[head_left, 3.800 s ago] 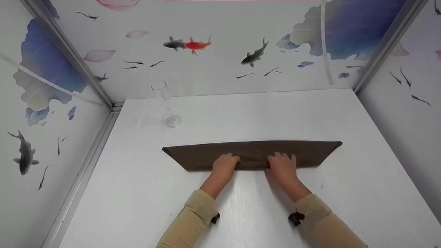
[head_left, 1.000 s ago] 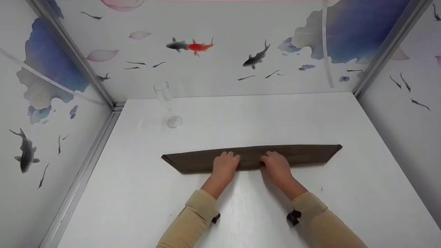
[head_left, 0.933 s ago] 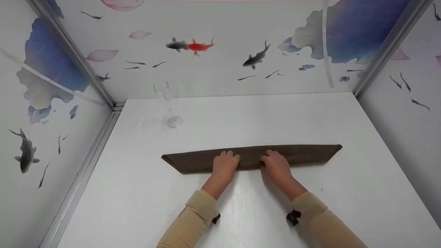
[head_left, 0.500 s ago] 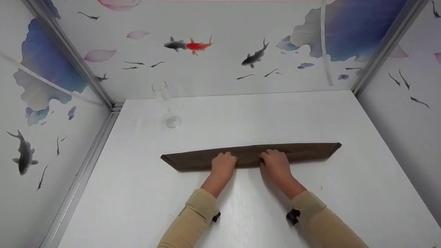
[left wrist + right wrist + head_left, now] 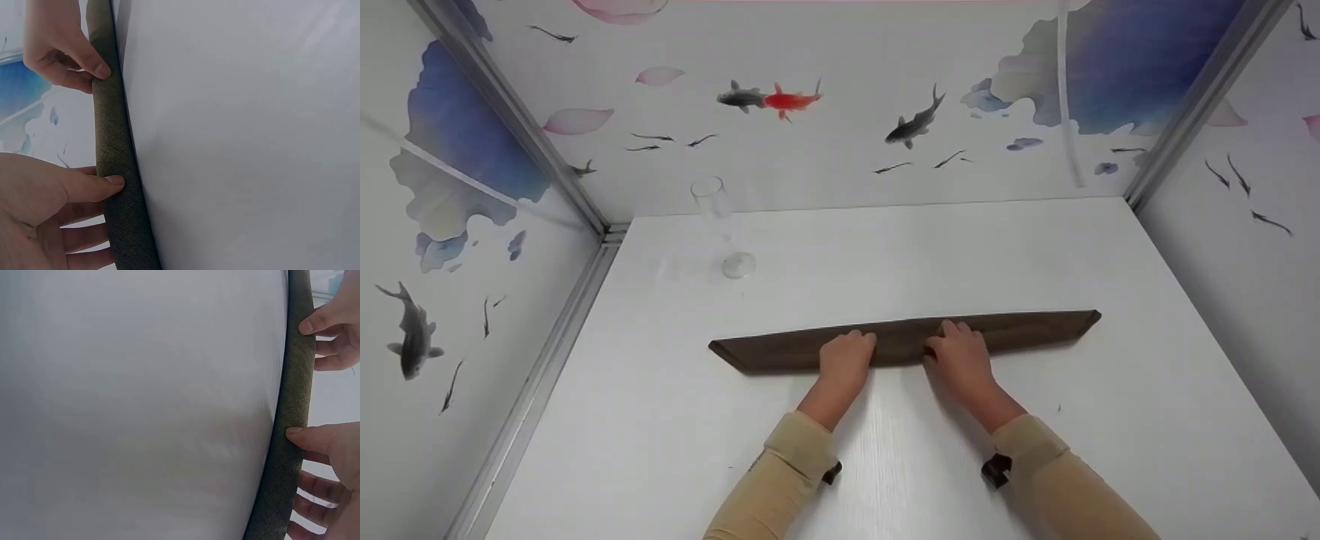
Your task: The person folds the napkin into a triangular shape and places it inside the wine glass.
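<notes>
A dark brown cloth [image 5: 901, 346], rolled into a long narrow strip with slanted ends, lies across the middle of the white table. My left hand [image 5: 847, 358] holds its near edge left of centre, and the thumb [image 5: 98, 187] presses on the roll in the left wrist view. A short way to the right, my right hand [image 5: 962, 352] pinches the same edge. Its thumb [image 5: 312, 437] lies over the roll in the right wrist view, with the other fingers behind. From the head view, the parts of the cloth under both hands are hidden.
A clear stemmed glass [image 5: 737, 264] stands upright at the back left of the table [image 5: 930, 255], beyond the cloth. Printed panels with fish and petals wall in the back [image 5: 840, 135] and both sides. Metal rails [image 5: 570, 180] run along the corners.
The cloth strip has become narrower from front to back, rolled further by both hands. My right hand has shifted slightly left, nearer my left hand. The glass stays where it was.
</notes>
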`<move>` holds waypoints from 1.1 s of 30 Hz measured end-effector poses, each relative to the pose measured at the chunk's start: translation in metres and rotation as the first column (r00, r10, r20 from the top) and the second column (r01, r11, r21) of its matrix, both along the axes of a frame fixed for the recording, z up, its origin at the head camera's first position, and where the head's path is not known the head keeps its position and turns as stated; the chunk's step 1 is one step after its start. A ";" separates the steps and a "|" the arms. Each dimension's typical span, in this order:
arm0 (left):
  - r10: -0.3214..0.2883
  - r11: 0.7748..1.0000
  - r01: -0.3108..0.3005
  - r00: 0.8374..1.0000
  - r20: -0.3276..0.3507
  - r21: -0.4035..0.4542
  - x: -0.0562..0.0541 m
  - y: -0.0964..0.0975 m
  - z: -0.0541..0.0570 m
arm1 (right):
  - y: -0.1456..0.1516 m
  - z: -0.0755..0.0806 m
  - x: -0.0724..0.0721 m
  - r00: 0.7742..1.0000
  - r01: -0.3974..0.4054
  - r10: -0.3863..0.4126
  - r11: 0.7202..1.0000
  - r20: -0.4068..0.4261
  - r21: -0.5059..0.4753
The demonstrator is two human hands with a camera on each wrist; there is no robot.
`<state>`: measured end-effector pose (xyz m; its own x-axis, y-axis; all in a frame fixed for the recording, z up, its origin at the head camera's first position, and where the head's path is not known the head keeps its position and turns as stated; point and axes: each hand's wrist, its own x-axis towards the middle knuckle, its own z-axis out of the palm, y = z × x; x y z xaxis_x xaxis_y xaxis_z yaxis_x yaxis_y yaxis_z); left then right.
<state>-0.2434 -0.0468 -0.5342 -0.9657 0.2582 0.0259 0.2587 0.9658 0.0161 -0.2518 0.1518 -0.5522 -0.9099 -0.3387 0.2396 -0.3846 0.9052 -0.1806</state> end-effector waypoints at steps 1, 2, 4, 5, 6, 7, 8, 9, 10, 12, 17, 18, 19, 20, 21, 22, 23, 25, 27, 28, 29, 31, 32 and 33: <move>0.002 1.000 -0.002 1.000 -0.009 -0.004 0.001 0.000 0.000 | 0.000 0.000 -0.001 1.000 0.008 -0.008 1.000 0.011 0.007; 0.005 1.000 -0.005 1.000 -0.018 -0.009 0.001 0.001 0.000 | -0.001 0.000 -0.001 1.000 0.015 -0.015 1.000 0.020 0.013; 0.015 1.000 -0.015 0.999 -0.031 -0.012 0.002 0.002 -0.001 | -0.001 0.001 -0.002 0.999 0.025 -0.026 0.999 0.039 0.023; 0.021 1.000 -0.022 0.999 -0.035 -0.016 0.002 0.003 -0.001 | -0.001 0.002 -0.003 0.998 0.028 -0.029 0.999 0.047 0.023; 0.028 0.999 -0.029 0.999 -0.040 -0.018 0.003 0.003 -0.002 | -0.001 0.002 -0.003 0.998 0.030 -0.032 0.999 0.054 0.025; 0.032 0.999 -0.033 0.998 -0.045 -0.019 0.003 0.003 -0.002 | -0.001 0.003 -0.004 0.998 0.032 -0.033 0.999 0.061 0.027; 0.035 0.999 -0.036 0.998 -0.047 -0.020 0.002 0.004 -0.002 | -0.002 0.004 -0.005 0.997 0.032 -0.033 0.999 0.067 0.028; 0.037 0.999 -0.038 0.998 -0.048 -0.021 0.002 0.004 -0.003 | -0.002 0.005 -0.006 0.996 0.033 -0.035 0.999 0.076 0.029; 0.037 0.999 -0.038 0.998 -0.046 -0.023 0.002 0.005 -0.003 | -0.002 0.006 -0.006 0.996 0.033 -0.035 0.999 0.085 0.028; 0.036 0.999 -0.037 0.999 -0.037 -0.031 0.002 0.006 -0.004 | -0.002 0.007 -0.007 0.994 0.033 -0.036 0.999 0.102 0.030; 0.030 0.999 -0.032 0.999 -0.046 -0.038 0.002 0.006 -0.006 | -0.002 0.007 -0.009 0.992 0.032 -0.036 0.999 0.122 0.030; 0.025 0.999 -0.027 0.998 -0.061 -0.032 0.002 0.006 -0.007 | -0.002 0.007 -0.010 0.992 0.031 -0.035 0.999 0.117 0.030; 0.021 0.999 -0.023 0.997 -0.076 -0.024 0.002 0.005 -0.008 | -0.002 0.007 -0.010 0.993 0.029 -0.033 0.999 0.112 0.031; 0.017 1.000 -0.018 0.996 -0.089 -0.016 0.002 0.005 -0.009 | -0.001 0.007 -0.010 0.994 0.027 -0.030 0.999 0.103 0.031; 0.013 1.000 -0.013 0.995 -0.101 -0.006 0.002 0.004 -0.010 | -0.001 0.007 -0.010 0.995 0.024 -0.027 0.999 0.093 0.033; 0.009 1.000 -0.008 0.994 -0.106 0.006 0.002 0.003 -0.010 | 0.000 0.007 -0.010 0.996 0.022 -0.025 0.999 0.083 0.038; 0.006 1.000 -0.004 0.994 -0.112 0.018 0.002 0.003 -0.011 | 0.000 0.007 -0.010 0.996 0.021 -0.024 0.999 0.080 0.039; 0.005 0.999 0.000 0.994 -0.109 0.041 0.001 0.001 -0.011 | 0.002 0.007 -0.010 0.995 0.020 -0.024 0.999 0.093 0.041; 0.003 0.998 0.003 0.995 -0.100 0.057 0.000 -0.001 -0.011 | 0.005 0.007 -0.010 0.992 0.024 -0.029 0.999 0.124 0.043; 0.002 0.998 0.004 0.995 -0.095 0.065 -0.001 -0.002 -0.010 | 0.006 0.007 -0.010 0.989 0.027 -0.033 0.999 0.142 0.045; 0.002 0.997 0.005 0.996 -0.090 0.071 -0.002 -0.002 -0.010 | 0.008 0.007 -0.011 0.986 0.031 -0.038 0.998 0.161 0.046; 0.001 0.997 0.005 0.998 -0.069 0.083 -0.003 -0.004 -0.009 | 0.012 0.007 -0.012 0.982 0.037 -0.045 0.998 0.182 0.051; 0.001 0.996 0.004 0.998 -0.059 0.089 -0.003 -0.005 -0.009 | 0.015 0.007 -0.012 0.982 0.038 -0.047 0.998 0.185 0.051; 0.003 0.995 0.002 0.999 -0.051 0.097 -0.003 -0.007 -0.009 | 0.018 0.006 -0.013 0.982 0.039 -0.048 0.998 0.184 0.055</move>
<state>-0.2468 -0.0535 -0.5429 -0.9626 0.2518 0.0999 0.2613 0.9604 0.0968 -0.2650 0.1694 -0.5459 -0.9509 -0.3055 0.0491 -0.3090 0.9301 -0.1984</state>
